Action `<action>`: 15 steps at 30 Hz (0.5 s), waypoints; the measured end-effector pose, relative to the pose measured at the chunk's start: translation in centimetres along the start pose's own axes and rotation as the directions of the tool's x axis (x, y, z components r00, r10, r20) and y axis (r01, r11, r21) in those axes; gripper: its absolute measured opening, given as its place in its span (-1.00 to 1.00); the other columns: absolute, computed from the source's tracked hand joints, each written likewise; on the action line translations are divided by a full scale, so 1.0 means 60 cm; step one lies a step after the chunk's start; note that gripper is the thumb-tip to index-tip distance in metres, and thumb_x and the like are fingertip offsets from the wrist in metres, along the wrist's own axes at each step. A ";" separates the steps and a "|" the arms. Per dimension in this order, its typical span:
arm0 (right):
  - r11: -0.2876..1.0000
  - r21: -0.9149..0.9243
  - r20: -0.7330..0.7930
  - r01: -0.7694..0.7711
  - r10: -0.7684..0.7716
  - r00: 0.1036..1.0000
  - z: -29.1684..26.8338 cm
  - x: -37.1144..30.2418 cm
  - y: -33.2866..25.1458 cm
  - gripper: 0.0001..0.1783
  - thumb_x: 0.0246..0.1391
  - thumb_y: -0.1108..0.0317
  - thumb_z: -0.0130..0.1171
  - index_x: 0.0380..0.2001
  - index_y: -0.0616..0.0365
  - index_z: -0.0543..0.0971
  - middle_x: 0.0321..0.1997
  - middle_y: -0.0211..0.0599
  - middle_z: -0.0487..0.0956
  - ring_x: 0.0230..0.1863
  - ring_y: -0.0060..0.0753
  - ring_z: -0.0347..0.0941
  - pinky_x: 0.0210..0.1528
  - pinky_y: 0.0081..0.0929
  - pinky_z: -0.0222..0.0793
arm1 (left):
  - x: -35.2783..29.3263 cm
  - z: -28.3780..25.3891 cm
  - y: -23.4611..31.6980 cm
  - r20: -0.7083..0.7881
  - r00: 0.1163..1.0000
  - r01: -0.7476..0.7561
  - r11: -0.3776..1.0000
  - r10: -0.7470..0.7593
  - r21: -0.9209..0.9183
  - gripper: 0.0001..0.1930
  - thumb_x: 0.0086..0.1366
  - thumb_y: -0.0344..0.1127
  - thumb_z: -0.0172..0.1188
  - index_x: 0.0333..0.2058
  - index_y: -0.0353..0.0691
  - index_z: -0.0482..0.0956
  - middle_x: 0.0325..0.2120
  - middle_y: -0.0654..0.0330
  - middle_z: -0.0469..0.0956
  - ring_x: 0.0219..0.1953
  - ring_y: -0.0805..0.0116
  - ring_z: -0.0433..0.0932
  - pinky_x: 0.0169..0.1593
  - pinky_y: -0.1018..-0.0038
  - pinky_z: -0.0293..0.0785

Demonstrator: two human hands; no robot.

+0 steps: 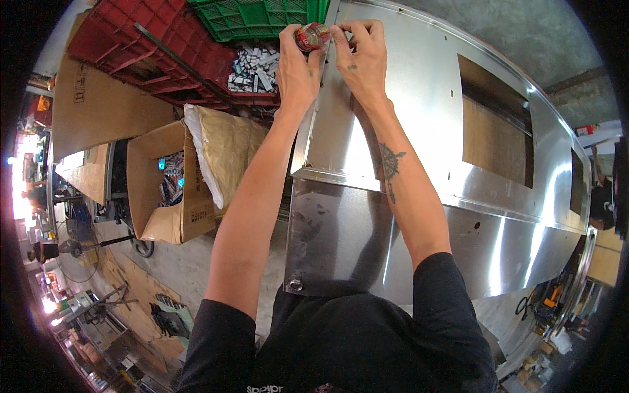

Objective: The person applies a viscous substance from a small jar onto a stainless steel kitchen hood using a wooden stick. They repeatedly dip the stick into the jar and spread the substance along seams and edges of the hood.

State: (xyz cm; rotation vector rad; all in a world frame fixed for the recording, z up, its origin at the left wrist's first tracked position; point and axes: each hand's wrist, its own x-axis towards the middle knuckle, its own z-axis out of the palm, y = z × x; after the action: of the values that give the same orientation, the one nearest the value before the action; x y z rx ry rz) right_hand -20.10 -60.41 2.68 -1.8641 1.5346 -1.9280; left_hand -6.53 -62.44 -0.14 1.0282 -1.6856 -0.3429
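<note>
Both my arms reach forward over the left edge of a large shiny sheet-metal panel [419, 78]. My left hand [298, 69] is closed around a small round thing [312, 37] with a red printed side and a clear or yellowish face. It could be a tape roll or a tin; I cannot tell which. Just to its right is my right hand [362, 59], fingers curled and thumb and forefinger pinched close to the round thing's edge. Whatever the right fingertips pinch, if anything, is too small to make out.
Left of the panel stand a red plastic crate [147, 49] and a green crate [259, 16], beside many small white-and-grey pieces [255, 69]. An open cardboard box [160, 226] and a tan padded bag [229, 147] are nearer. The panel has a rectangular cut-out [496, 124]. A fan [73, 249] stands far left.
</note>
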 end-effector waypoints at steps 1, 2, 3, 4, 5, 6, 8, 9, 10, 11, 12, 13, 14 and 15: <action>1.000 -0.006 0.006 0.012 -0.012 1.000 0.000 -0.001 0.001 -0.84 0.27 0.33 0.39 -0.15 0.15 0.73 -0.08 -0.09 0.53 -0.26 -0.12 0.58 -0.23 -0.21 0.57 | 0.001 -0.001 0.003 0.006 1.000 -0.004 1.000 0.004 0.003 -0.39 0.33 -0.51 0.36 0.27 -0.33 0.25 0.00 -0.22 0.59 0.03 -0.18 0.64 0.11 0.10 0.54; 0.999 -0.043 0.016 0.017 -0.016 1.000 -0.001 -0.002 0.002 -0.84 0.27 0.33 0.39 -0.15 0.15 0.73 -0.08 -0.07 0.53 -0.26 -0.09 0.59 -0.22 -0.19 0.58 | 0.001 -0.001 0.006 0.012 1.000 0.006 1.000 -0.006 0.005 -0.39 0.33 -0.52 0.35 0.27 -0.33 0.25 0.01 -0.22 0.59 0.04 -0.19 0.64 0.12 0.10 0.54; 0.997 -0.078 0.027 0.022 -0.020 0.999 -0.001 -0.002 0.002 -0.84 0.26 0.33 0.40 -0.15 0.15 0.74 -0.08 -0.06 0.52 -0.25 -0.06 0.59 -0.21 -0.17 0.58 | 0.001 0.000 0.007 0.017 1.000 0.016 1.000 -0.016 0.010 -0.39 0.32 -0.54 0.33 0.27 -0.33 0.25 0.02 -0.23 0.59 0.05 -0.20 0.63 0.13 0.10 0.53; 0.993 -0.113 0.038 0.028 -0.024 0.999 -0.001 -0.003 0.002 -0.84 0.26 0.33 0.40 -0.16 0.15 0.74 -0.09 -0.05 0.52 -0.25 -0.03 0.60 -0.20 -0.16 0.58 | 0.001 0.000 0.008 0.021 0.999 0.026 1.000 -0.026 0.014 -0.39 0.32 -0.55 0.32 0.27 -0.33 0.25 0.03 -0.23 0.58 0.06 -0.21 0.63 0.14 0.10 0.53; 0.994 -0.110 0.055 0.017 -0.011 0.998 0.000 -0.005 0.002 -0.84 0.26 0.32 0.40 -0.16 0.14 0.74 -0.09 -0.03 0.52 -0.24 -0.01 0.60 -0.20 -0.14 0.58 | 0.000 -0.002 0.008 0.026 0.999 0.023 1.000 -0.023 0.018 -0.40 0.32 -0.56 0.31 0.27 -0.32 0.25 0.03 -0.23 0.58 0.07 -0.22 0.62 0.14 0.10 0.53; 0.994 -0.107 0.072 0.007 0.001 0.997 0.000 -0.007 -0.001 -0.85 0.27 0.32 0.39 -0.16 0.13 0.74 -0.09 -0.02 0.51 -0.23 0.02 0.61 -0.19 -0.13 0.58 | 0.000 -0.003 0.007 0.030 0.999 0.020 1.000 -0.020 0.023 -0.40 0.32 -0.56 0.30 0.27 -0.32 0.25 0.04 -0.24 0.57 0.07 -0.22 0.62 0.14 0.10 0.53; 0.995 -0.094 0.092 -0.023 0.032 0.995 0.000 -0.008 -0.007 -0.84 0.29 0.31 0.38 -0.16 0.14 0.74 -0.08 -0.01 0.50 -0.22 0.03 0.60 -0.19 -0.12 0.57 | -0.001 -0.005 0.007 0.035 0.999 0.021 0.999 -0.022 0.026 -0.40 0.33 -0.53 0.31 0.27 -0.32 0.25 0.04 -0.24 0.58 0.07 -0.22 0.62 0.14 0.10 0.53; 0.996 -0.084 0.095 -0.041 0.049 0.994 -0.001 -0.007 -0.008 -0.84 0.30 0.30 0.37 -0.16 0.15 0.73 -0.07 -0.01 0.50 -0.22 0.02 0.58 -0.19 -0.12 0.56 | -0.001 -0.006 0.008 0.035 0.999 0.026 0.999 -0.027 0.024 -0.40 0.34 -0.51 0.33 0.27 -0.33 0.25 0.03 -0.24 0.58 0.07 -0.22 0.63 0.14 0.10 0.53; 0.996 -0.074 0.099 -0.059 0.067 0.993 -0.001 -0.006 -0.009 -0.83 0.32 0.30 0.36 -0.15 0.16 0.71 -0.07 -0.01 0.49 -0.22 0.00 0.57 -0.19 -0.13 0.55 | -0.001 -0.005 0.009 0.035 0.999 0.030 0.999 -0.031 0.022 -0.40 0.34 -0.48 0.35 0.26 -0.33 0.24 0.03 -0.24 0.59 0.06 -0.22 0.63 0.14 0.10 0.53; 0.996 -0.054 0.043 -0.064 0.067 0.997 -0.002 -0.003 -0.007 -0.81 0.34 0.30 0.34 -0.14 0.20 0.68 -0.06 0.00 0.49 -0.21 -0.01 0.55 -0.17 -0.15 0.54 | 0.000 -0.004 0.010 0.027 0.998 0.054 0.998 -0.055 0.019 -0.40 0.36 -0.44 0.37 0.26 -0.34 0.24 0.01 -0.24 0.59 0.06 -0.21 0.63 0.14 0.10 0.53; 0.997 -0.038 -0.010 -0.066 0.066 0.998 -0.004 0.002 -0.002 -0.79 0.36 0.29 0.31 -0.13 0.24 0.65 -0.05 0.00 0.48 -0.19 -0.03 0.53 -0.15 -0.17 0.52 | -0.001 0.001 0.011 0.020 0.997 0.079 0.997 -0.080 0.013 -0.39 0.37 -0.40 0.38 0.25 -0.35 0.24 0.00 -0.25 0.60 0.05 -0.20 0.64 0.14 0.10 0.53; 0.997 -0.022 -0.064 -0.068 0.066 0.996 -0.006 0.005 0.004 -0.77 0.38 0.29 0.29 -0.11 0.28 0.62 -0.04 0.00 0.48 -0.18 -0.05 0.51 -0.12 -0.19 0.51 | -0.002 0.005 0.011 0.012 0.994 0.105 0.994 -0.105 0.006 -0.39 0.38 -0.36 0.40 0.25 -0.36 0.24 -0.01 -0.25 0.60 0.04 -0.20 0.65 0.14 0.10 0.53; 0.994 -0.038 -0.092 -0.106 0.102 0.990 -0.009 0.006 0.009 -0.75 0.39 0.29 0.26 -0.11 0.31 0.59 -0.04 0.00 0.47 -0.17 -0.05 0.49 -0.09 -0.19 0.49 | -0.002 0.007 0.010 0.007 0.992 0.123 0.992 -0.123 0.003 -0.38 0.39 -0.33 0.41 0.24 -0.37 0.24 -0.02 -0.25 0.61 0.03 -0.19 0.65 0.14 0.10 0.53; 0.988 -0.052 -0.122 -0.143 0.136 0.983 -0.011 0.007 0.014 -0.73 0.41 0.30 0.24 -0.11 0.35 0.56 -0.04 0.00 0.46 -0.15 -0.05 0.47 -0.07 -0.19 0.47 | 0.000 0.006 0.005 0.001 0.990 0.138 0.990 -0.138 0.001 -0.38 0.40 -0.29 0.42 0.24 -0.38 0.24 -0.03 -0.25 0.61 0.02 -0.18 0.66 0.14 0.10 0.53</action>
State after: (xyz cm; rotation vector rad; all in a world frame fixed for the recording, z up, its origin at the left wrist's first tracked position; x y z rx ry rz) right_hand -21.19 -60.70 2.60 -1.6402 1.7252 -1.9827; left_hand -6.99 -62.34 -0.10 1.1485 -1.6196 -0.4335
